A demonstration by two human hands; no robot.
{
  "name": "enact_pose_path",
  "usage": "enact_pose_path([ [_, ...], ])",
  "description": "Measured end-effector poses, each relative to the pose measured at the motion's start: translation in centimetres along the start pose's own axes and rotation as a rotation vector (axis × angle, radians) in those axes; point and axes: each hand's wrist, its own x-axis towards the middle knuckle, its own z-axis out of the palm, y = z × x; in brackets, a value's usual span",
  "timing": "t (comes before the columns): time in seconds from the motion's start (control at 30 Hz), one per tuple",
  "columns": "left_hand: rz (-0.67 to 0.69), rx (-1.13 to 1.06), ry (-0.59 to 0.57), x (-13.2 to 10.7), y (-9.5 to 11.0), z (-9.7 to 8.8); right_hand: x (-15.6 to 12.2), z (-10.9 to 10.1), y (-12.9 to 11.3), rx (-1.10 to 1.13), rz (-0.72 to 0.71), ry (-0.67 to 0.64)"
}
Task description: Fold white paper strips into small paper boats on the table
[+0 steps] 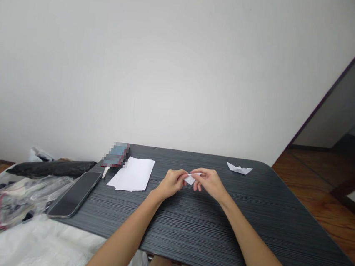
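A small piece of folded white paper (191,179) is held between my two hands, just above the middle of the dark table. My left hand (173,183) pinches its left corner between thumb and fingers. On the other side, my right hand (208,182) grips its upper right part, with the lower fingers curled beneath. Part of the paper is covered by my fingertips. Farther right, near the back edge, a folded paper boat (239,169) rests on the tabletop.
Left of my hands lie white paper sheets (135,175). Behind them is a blurred-out book-like object (116,155). A phone (75,194) lies on the left edge of the dark table (205,232). Plastic bags (32,202) are heaped beside it. A white wall (184,66) stands behind.
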Motion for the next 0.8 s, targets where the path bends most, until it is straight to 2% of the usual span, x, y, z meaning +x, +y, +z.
enact_pose_path([
  [0.23, -0.051, -0.141, -0.088, -0.1, -0.2, 0.0, 0.2, -0.5, 0.1, -0.051, 0.038, -0.042],
  [0.4, -0.049, -0.055, -0.105, 0.1, 0.4, -0.8, 0.1, -0.8, 0.4, -0.159, -0.093, -0.082],
  [0.5, -0.100, -0.121, -0.155, 0.2, 0.2, -0.6, 0.1, -0.3, 0.8, -0.164, -0.123, -0.049],
  [0.63, -0.196, -0.245, -0.154, 0.3, -0.6, 0.2, 0.2, 0.6, 1.3, -0.055, -0.079, 0.034],
  [0.8, -0.172, -0.316, -0.171, 0.4, -0.9, 0.5, 0.5, 0.8, 1.6, -0.001, 0.023, -0.002],
])
